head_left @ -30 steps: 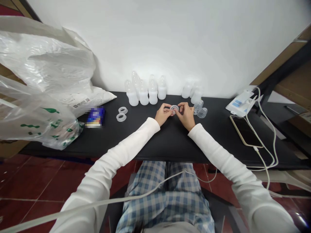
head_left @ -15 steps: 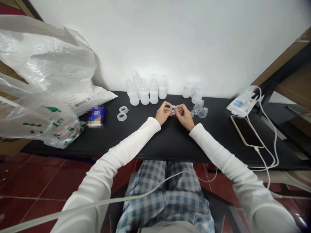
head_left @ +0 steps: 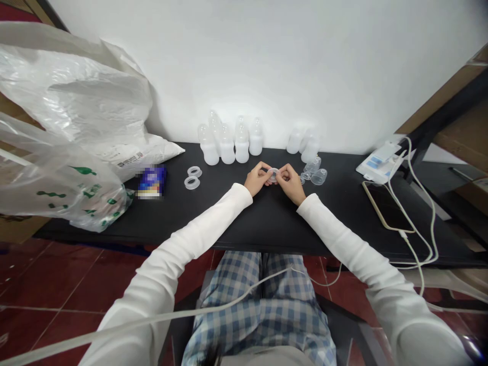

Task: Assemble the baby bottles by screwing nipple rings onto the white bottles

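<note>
Between my two hands, just above the black tabletop, is a clear bottle collar ring point(head_left: 273, 174). My left hand point(head_left: 257, 178) pinches its left side, and my right hand point(head_left: 290, 182) pinches its right side. Fingers cover part of the ring, so I cannot tell whether a nipple sits in it. Close to my right hand lie clear bottle caps point(head_left: 318, 176) and small clear nipples point(head_left: 307, 175). Two more collar rings point(head_left: 192, 182) lie to the left, one partly over the other. Several capped white baby bottles point(head_left: 241, 148) stand upright behind my hands.
White bottle bodies point(head_left: 309, 147) without caps stand by the wall at back right. A phone point(head_left: 387, 206) with white cables and a white-and-blue packet point(head_left: 379, 162) are on the right. Plastic bags point(head_left: 95, 112) and a blue pack point(head_left: 152, 181) occupy the left. A cable crosses my lap.
The ring has tilted slightly between my fingers, and my fingertips have shifted a little on it. Both arms stay in nearly the same place.
</note>
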Available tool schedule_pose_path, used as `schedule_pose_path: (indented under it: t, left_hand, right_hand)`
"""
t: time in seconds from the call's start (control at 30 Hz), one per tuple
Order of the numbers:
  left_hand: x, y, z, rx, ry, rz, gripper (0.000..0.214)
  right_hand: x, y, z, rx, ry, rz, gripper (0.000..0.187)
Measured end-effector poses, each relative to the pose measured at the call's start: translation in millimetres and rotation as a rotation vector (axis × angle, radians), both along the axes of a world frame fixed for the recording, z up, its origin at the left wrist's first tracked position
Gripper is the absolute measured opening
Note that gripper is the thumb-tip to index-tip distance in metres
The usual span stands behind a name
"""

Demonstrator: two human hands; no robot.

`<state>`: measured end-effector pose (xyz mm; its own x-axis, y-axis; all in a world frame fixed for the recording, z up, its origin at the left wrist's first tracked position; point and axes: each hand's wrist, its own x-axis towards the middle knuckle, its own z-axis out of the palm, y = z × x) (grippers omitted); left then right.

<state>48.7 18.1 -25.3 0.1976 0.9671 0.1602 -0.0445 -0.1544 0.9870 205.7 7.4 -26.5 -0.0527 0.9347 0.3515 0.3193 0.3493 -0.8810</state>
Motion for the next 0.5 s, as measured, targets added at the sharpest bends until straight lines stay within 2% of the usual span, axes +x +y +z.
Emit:
schedule_pose_path:
  t: [0.27, 0.5]
  left_hand:
    - [-0.5, 3.9, -8.3, 0.06, 0.018, -0.01, 0.025]
    - [-1.1, 1.1, -5.2, 0.065, 0.074, 0.024, 0.021]
  right_hand:
    - [0.8, 3.7, 0.4, 0.048, -0.017, 0.031, 0.043]
    - [-0.5, 1.9, 0.7, 0.078, -0.045, 0.046, 0.039]
